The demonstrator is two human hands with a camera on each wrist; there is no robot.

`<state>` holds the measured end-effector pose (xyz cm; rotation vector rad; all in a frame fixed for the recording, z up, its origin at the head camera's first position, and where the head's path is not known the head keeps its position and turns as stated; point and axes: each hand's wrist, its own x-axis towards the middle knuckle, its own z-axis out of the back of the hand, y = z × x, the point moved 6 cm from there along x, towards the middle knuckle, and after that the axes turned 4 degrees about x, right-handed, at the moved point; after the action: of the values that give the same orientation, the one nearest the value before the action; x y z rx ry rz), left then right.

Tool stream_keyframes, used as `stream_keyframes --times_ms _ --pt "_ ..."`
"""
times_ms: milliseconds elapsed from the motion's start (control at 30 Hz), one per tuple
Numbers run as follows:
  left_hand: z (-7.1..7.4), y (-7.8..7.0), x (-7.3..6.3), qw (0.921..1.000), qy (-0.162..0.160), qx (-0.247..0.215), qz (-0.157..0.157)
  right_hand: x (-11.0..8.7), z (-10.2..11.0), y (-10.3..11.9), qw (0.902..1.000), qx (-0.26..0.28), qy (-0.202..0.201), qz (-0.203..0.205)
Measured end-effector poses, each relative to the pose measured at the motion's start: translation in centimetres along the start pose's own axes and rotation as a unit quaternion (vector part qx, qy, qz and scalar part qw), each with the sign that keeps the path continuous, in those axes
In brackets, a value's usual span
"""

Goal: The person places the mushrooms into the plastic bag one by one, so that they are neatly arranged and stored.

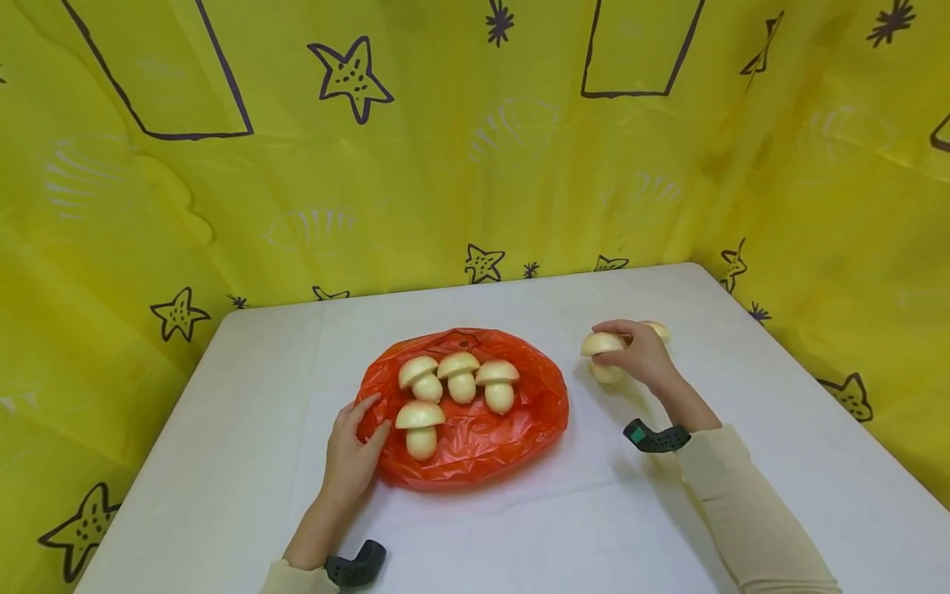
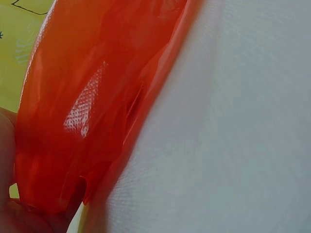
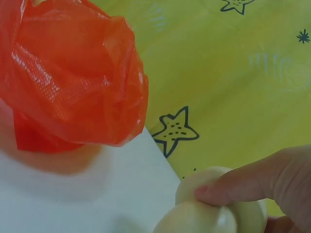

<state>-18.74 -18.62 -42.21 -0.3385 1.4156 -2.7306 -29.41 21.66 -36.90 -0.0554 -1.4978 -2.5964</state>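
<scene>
A red plastic bag (image 1: 482, 454) lies spread with its mouth up, and several cream toy mushrooms (image 1: 420, 417) rest in it, stems toward me. My left hand (image 1: 352, 450) holds the bag's left rim, its fingers and thumb apart along the edge; the left wrist view shows the red film (image 2: 87, 121) puckered at the fingertips. Off to the bag's right, my right hand (image 1: 638, 356) grips another cream mushroom (image 1: 603, 344) by its cap, thumb on the near side. In the right wrist view this mushroom (image 3: 194, 221) shows its smooth rounded surfaces.
One more mushroom (image 1: 657, 331) sits behind my right hand, mostly hidden. A white cloth (image 1: 519, 528) covers the table. Yellow sheeting with starfish drawings (image 1: 416, 190) hangs at the back and sides. Each wrist wears a dark band (image 1: 656, 437).
</scene>
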Motion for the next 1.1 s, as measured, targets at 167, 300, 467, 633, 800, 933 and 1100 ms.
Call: stream_keyframes --times_ms 167,300,467,633,800,933,1100 --pt "0.0 -0.1 0.0 1.0 -0.001 0.003 -0.002 -0.4 -0.1 0.8 0.9999 0.012 0.009 0.0" --pt "0.0 -0.1 0.0 1.0 -0.006 0.001 -0.007 -0.8 0.0 1.4 0.9998 0.016 0.011 0.0" --pt "0.0 -0.1 0.0 0.9998 -0.011 -0.004 -0.013 -1.2 0.0 2.1 0.9996 0.026 0.01 0.0" --pt "0.1 -0.1 0.0 0.9992 -0.026 -0.007 -0.031 -1.8 -0.4 3.0 0.9994 0.032 0.014 -0.002" --pt "0.2 -0.5 -0.2 0.9979 -0.042 -0.002 -0.049 -2.0 -0.5 3.5 0.9992 0.037 0.011 0.01" --pt "0.1 -0.2 -0.1 0.9993 -0.024 -0.009 -0.027 -2.4 -0.9 4.1 0.9979 0.06 0.008 0.025" --pt "0.0 0.0 0.0 0.9998 -0.007 -0.01 -0.014 -3.0 -1.7 5.4 0.9936 0.097 0.017 0.055"
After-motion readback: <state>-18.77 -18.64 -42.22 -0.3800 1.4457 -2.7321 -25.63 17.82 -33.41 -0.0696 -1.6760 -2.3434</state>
